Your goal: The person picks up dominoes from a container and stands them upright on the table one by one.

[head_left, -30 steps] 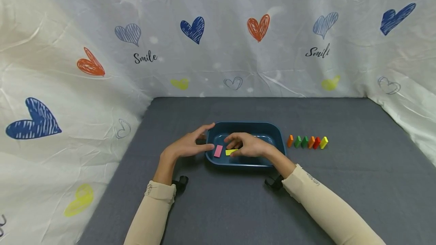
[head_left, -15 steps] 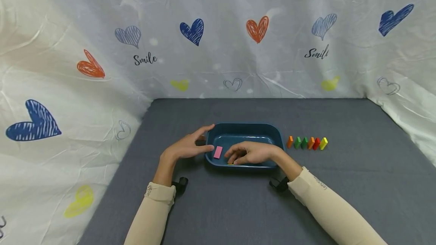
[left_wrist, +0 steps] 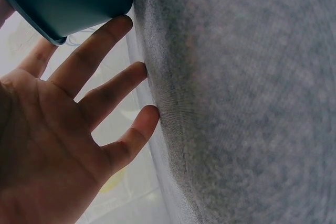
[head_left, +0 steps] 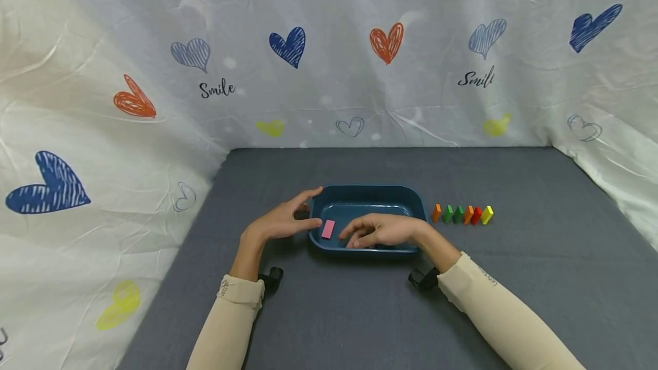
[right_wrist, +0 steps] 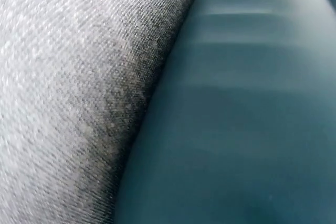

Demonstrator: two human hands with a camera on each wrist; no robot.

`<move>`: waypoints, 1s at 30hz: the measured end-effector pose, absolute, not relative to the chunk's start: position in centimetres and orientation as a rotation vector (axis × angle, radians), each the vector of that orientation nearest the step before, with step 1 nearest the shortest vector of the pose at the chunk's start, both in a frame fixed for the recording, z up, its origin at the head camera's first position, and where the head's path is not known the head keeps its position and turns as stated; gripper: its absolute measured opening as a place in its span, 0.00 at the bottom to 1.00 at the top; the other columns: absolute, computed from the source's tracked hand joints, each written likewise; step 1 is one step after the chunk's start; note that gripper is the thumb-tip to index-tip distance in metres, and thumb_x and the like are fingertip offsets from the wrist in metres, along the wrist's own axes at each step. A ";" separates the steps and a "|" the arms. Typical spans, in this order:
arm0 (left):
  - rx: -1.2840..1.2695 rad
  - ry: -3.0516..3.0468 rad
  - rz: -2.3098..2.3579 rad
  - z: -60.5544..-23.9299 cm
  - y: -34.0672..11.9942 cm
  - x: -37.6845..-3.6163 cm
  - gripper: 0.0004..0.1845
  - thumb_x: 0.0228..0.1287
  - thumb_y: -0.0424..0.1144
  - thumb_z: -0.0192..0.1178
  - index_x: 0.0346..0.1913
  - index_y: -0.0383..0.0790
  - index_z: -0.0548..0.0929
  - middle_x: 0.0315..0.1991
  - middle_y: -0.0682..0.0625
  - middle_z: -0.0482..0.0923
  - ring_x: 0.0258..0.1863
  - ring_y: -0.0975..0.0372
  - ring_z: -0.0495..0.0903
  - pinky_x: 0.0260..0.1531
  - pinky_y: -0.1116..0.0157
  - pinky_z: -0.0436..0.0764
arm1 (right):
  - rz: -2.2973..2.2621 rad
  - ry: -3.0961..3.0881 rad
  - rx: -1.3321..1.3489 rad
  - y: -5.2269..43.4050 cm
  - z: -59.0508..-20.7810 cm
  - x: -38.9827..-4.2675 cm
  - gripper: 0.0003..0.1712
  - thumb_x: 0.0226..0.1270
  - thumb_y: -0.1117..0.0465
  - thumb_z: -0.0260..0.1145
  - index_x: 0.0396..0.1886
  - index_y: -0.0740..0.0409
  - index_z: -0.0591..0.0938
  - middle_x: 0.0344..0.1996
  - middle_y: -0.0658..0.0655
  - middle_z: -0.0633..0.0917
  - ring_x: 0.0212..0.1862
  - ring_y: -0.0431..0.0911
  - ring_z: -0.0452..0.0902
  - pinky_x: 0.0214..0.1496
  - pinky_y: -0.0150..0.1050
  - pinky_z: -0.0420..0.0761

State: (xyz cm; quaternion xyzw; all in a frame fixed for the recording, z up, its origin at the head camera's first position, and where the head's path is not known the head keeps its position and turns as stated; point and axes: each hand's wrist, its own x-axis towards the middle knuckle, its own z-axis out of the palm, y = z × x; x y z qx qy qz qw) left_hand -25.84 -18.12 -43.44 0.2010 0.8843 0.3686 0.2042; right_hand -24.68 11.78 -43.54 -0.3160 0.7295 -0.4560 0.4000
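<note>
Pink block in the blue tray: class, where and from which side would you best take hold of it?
Pinch the pink block across its two long edges, coming from above. It lies flat on the floor of the blue tray, so its narrow width suits the fingers, and the tray's walls probably block a sideways approach.

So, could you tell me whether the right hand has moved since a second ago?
Yes. The right hand has slid toward the near wall of the tray, covering the yellow block.
</note>
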 end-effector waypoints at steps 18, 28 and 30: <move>0.531 2.484 1.014 -43.5 -18.0 -26.0 0.43 0.67 0.61 0.63 0.79 0.74 0.52 0.81 0.49 0.56 0.76 0.46 0.65 0.66 0.36 0.71 | -1.245 1.713 -0.744 12.9 -43.7 -24.9 0.23 0.78 0.71 0.52 0.70 0.66 0.71 0.60 0.61 0.83 0.60 0.45 0.80 0.65 0.39 0.79; 0.532 2.490 1.010 -43.6 -18.1 -26.0 0.43 0.67 0.61 0.63 0.79 0.75 0.52 0.81 0.49 0.56 0.77 0.47 0.65 0.66 0.35 0.70 | -1.144 1.756 -0.783 13.5 -43.5 -25.0 0.29 0.71 0.78 0.50 0.70 0.63 0.73 0.61 0.59 0.83 0.63 0.47 0.78 0.65 0.39 0.78; 0.533 2.492 1.008 -43.6 -18.1 -26.0 0.42 0.67 0.61 0.63 0.79 0.75 0.52 0.81 0.50 0.56 0.76 0.47 0.65 0.66 0.35 0.70 | -1.127 1.760 -0.777 13.7 -43.3 -25.0 0.29 0.70 0.79 0.49 0.69 0.64 0.73 0.61 0.60 0.83 0.62 0.47 0.78 0.63 0.38 0.78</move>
